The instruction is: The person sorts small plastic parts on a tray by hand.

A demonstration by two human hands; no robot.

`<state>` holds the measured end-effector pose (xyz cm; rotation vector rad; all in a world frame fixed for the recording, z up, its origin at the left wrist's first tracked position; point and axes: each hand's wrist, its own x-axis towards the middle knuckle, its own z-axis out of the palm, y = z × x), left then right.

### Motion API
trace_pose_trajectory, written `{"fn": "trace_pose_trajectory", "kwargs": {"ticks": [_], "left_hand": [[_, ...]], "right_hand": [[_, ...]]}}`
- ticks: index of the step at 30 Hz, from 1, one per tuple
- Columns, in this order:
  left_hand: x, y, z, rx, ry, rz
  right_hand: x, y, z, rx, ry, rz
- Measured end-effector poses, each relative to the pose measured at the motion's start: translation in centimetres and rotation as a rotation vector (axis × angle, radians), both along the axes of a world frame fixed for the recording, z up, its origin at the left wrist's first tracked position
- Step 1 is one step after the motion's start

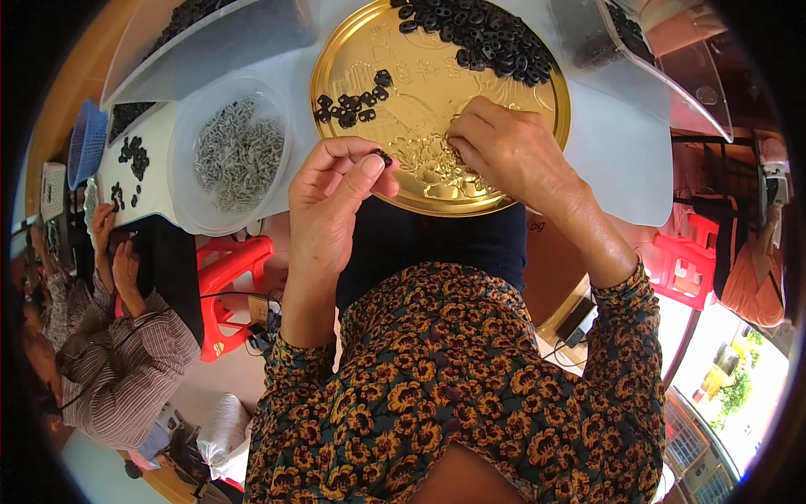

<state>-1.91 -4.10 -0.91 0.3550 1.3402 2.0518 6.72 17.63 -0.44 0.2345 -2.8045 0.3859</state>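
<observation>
My left hand [336, 189] pinches a small black plastic piece [383, 157] between thumb and forefinger, just over the near left rim of a round gold tray [428, 84]. Lower on the tray, my right hand [508, 155] has its fingers bunched together, tips down at the shiny gold surface. Whatever those fingertips may hold is hidden. A large heap of black plastic pieces [487, 42] covers the tray's far right part. Toward its left side lies a smaller cluster of the same pieces [348, 109].
Left of the tray stands a clear round tub [281, 160] of small silvery metal parts [239, 151]. Clear plastic bins [218, 55] [588, 38] flank the tray's far side. Another person [126, 361] handles black pieces at the left; red stools [222, 294] stand below table height.
</observation>
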Motion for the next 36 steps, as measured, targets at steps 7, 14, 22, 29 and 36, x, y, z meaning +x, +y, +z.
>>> {"fn": "trace_pose_trajectory", "kwargs": {"ticks": [7,14,22,29,36], "left_hand": [[0.0,0.1,0.1,-0.003,-0.006,-0.002],[0.3,1.0,0.5,0.002,-0.012,-0.026],[0.5,1.9,0.4,0.003,-0.007,-0.042],[0.7,2.3,0.3,0.001,-0.013,-0.056],[0.9,3.1,0.5,0.022,0.029,-0.092]], "right_hand": [[0.6,1.0,-0.4,-0.583,-0.073,-0.162],[0.9,1.7,0.0,-0.780,-0.101,-0.263],[0.9,1.7,-0.3,-1.083,-0.161,-0.313],[0.8,1.8,0.2,-1.254,-0.270,-0.315],[0.9,1.1,1.1,-1.482,-0.228,-0.185]]}}
